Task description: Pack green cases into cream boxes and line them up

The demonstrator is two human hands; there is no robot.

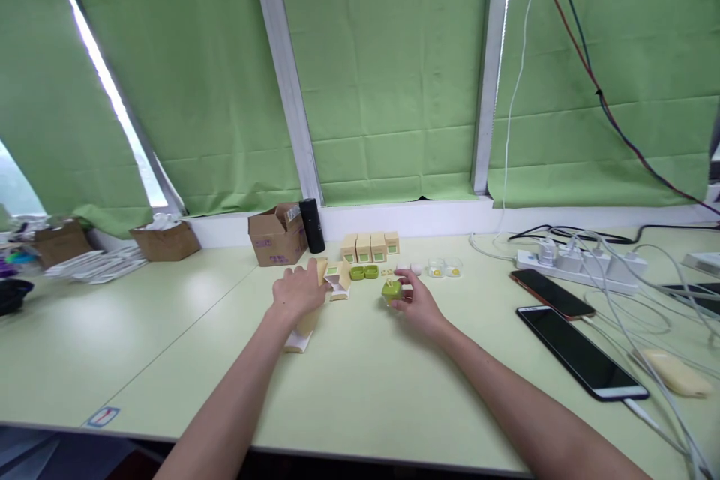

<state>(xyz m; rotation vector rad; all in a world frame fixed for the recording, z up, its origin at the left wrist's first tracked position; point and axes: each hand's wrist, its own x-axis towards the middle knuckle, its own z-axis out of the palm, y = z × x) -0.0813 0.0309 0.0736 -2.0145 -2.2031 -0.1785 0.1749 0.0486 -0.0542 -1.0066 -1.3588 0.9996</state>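
Observation:
My right hand (419,305) is closed round a small green-lidded container (392,290), pinched between thumb and fingers just above the table. My left hand (298,292) lies over beige paper boxes (307,324) with white ends, its fingers curled down round them and partly hidden. Beside its thumb lies an opened beige box (338,281) with its white inside showing. Behind the hands sit two small green trays (364,271), tiny pale yellow pieces (387,271), small pale pink pieces (415,268) and clear cups (444,268) with yellow spots in them.
Several beige boxes (370,247) stand in a row at the back. Left of them are a cardboard carton (277,234) and a black bottle (312,225). Phones (579,352), a power strip (579,270) and tangled white cables cover the right side. Papers (98,265) lie far left.

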